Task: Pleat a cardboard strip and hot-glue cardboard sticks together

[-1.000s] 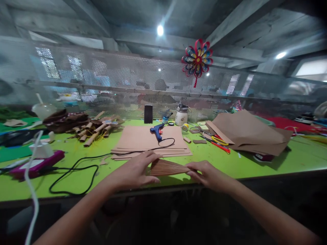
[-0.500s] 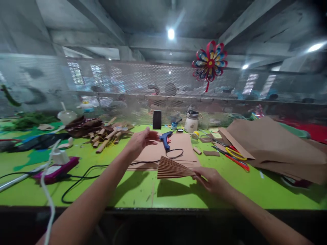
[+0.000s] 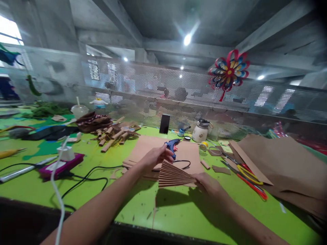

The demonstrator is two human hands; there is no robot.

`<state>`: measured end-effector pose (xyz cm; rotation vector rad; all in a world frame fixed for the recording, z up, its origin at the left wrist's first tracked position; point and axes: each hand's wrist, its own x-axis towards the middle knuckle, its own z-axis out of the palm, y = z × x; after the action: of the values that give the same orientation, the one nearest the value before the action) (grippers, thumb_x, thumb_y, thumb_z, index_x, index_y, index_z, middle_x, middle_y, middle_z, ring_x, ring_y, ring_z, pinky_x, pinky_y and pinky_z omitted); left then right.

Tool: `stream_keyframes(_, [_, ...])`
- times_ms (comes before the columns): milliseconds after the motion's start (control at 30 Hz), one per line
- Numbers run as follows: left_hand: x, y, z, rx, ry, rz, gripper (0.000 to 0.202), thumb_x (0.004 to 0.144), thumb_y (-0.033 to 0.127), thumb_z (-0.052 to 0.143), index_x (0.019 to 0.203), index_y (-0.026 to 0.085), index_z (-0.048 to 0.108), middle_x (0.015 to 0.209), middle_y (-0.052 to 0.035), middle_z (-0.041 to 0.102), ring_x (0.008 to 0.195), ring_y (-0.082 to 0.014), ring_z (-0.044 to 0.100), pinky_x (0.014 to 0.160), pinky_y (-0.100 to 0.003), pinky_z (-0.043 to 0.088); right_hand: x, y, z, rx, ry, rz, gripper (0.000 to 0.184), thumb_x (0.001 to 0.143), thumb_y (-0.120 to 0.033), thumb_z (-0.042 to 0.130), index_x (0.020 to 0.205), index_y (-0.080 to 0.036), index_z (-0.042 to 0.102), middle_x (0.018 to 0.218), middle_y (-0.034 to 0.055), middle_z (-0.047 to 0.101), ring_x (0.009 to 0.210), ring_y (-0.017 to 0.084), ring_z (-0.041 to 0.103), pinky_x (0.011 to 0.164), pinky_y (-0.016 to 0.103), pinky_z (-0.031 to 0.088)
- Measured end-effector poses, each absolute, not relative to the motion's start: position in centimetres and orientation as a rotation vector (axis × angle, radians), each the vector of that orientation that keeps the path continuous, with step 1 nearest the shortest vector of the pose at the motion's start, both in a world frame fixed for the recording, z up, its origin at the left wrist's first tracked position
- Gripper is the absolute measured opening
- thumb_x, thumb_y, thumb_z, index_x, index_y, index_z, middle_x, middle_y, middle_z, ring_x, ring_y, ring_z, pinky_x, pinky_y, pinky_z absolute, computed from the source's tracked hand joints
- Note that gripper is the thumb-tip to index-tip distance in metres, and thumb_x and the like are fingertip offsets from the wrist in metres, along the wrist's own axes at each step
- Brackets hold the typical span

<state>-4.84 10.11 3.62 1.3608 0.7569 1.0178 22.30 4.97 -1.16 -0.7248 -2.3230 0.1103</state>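
My left hand (image 3: 160, 154) is at the rear of a blue hot glue gun (image 3: 173, 147), thumb and fingers apart around its back end. Whether the fingertips touch it I cannot tell. The glue gun lies on brown paper sheets (image 3: 189, 149), its black cable looping in front. Just below my left hand, my right hand (image 3: 208, 183) pinches the narrow end of a pleated brown paper fan (image 3: 175, 175). The fan's folds spread out to the left above the green table (image 3: 143, 211).
Scissors with red and yellow handles (image 3: 251, 175) lie at right beside a large brown paper pile (image 3: 288, 163). Paper rolls (image 3: 112, 136), a purple power strip (image 3: 62, 166) and cables occupy the left. A phone (image 3: 165, 124) and a jug (image 3: 200, 132) stand behind.
My left hand has moved right and down to the glue gun. My right hand still holds the fan. The camera view has turned and tilted, shifting the scene.
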Motion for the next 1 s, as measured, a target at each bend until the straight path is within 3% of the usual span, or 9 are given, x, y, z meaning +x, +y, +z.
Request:
stream_keyframes(167, [-5.3, 9.2, 5.0, 1.664, 0.889, 0.918, 0.053, 0.090, 0.056, 0.037, 0.097, 0.011, 0.064, 0.085, -0.0105, 0.068, 0.079, -0.0199, 0.062, 0.074, -0.034, 0.047, 20.5, 6.2, -0.7, -0.731, -2.477, 0.104, 0.024, 0.095, -0.017, 0.042, 0.115, -0.016, 0.055, 0.087, 0.0100, 0.061, 0.081, 0.022, 0.054, 0.069, 0.033, 0.047])
stream_keyframes(333, [-4.2, 7.7, 5.4, 2.460, 1.088, 0.536, 0.043, 0.083, 0.055, 0.050, 0.098, 0.018, 0.065, 0.096, -0.0082, 0.066, 0.087, -0.0220, 0.060, 0.074, -0.032, 0.044, 19.4, 6.7, -0.8, -0.788, -2.496, 0.012, 0.018, 0.094, -0.017, 0.042, 0.095, -0.015, 0.060, 0.083, 0.0101, 0.057, 0.081, 0.022, 0.047, 0.068, 0.034, 0.040])
stream_keyframes(500, [-2.2, 5.8, 3.8, 2.929, 1.235, 0.145, 0.030, 0.082, 0.045, 0.054, 0.082, 0.016, 0.063, 0.076, -0.0091, 0.065, 0.071, -0.0249, 0.060, 0.065, -0.036, 0.041, 19.6, 6.5, -1.6, -0.886, -2.542, 0.103, 0.016, 0.094, -0.017, 0.044, 0.090, -0.014, 0.059, 0.085, 0.0092, 0.056, 0.084, 0.021, 0.046, 0.070, 0.033, 0.038])
stream_keyframes(667, [-1.4, 5.5, 2.2, 2.954, 1.237, 0.163, 0.025, 0.090, 0.030, 0.040, 0.080, 0.017, 0.059, 0.073, -0.0063, 0.064, 0.063, -0.0206, 0.057, 0.061, -0.034, 0.039, 19.9, 6.2, -0.7, -0.884, -2.568, 0.295, 0.016, 0.091, -0.027, 0.054, 0.099, -0.015, 0.060, 0.090, 0.0088, 0.057, 0.088, 0.022, 0.048, 0.075, 0.036, 0.042])
stream_keyframes(800, [-1.5, 5.6, 1.9, 2.932, 1.255, 0.183, 0.022, 0.090, 0.026, 0.041, 0.081, 0.017, 0.059, 0.077, -0.0065, 0.062, 0.067, -0.0201, 0.055, 0.062, -0.034, 0.039, 21.8, 7.1, 1.0, -0.873, -2.404, 0.512, 0.039, 0.084, -0.030, 0.065, 0.119, -0.019, 0.054, 0.108, 0.0108, 0.056, 0.101, 0.024, 0.050, 0.082, 0.039, 0.047])
stream_keyframes(1000, [-1.1, 5.3, 1.8, 2.882, 1.195, 0.318, 0.024, 0.091, 0.027, 0.042, 0.082, 0.017, 0.062, 0.085, -0.0099, 0.057, 0.082, -0.0224, 0.051, 0.072, -0.036, 0.041, 24.3, 9.5, 0.0, -1.060, -2.046, 0.339, 0.011, 0.091, -0.024, 0.052, 0.091, -0.020, 0.063, 0.084, 0.0076, 0.062, 0.080, 0.022, 0.057, 0.078, 0.043, 0.047])
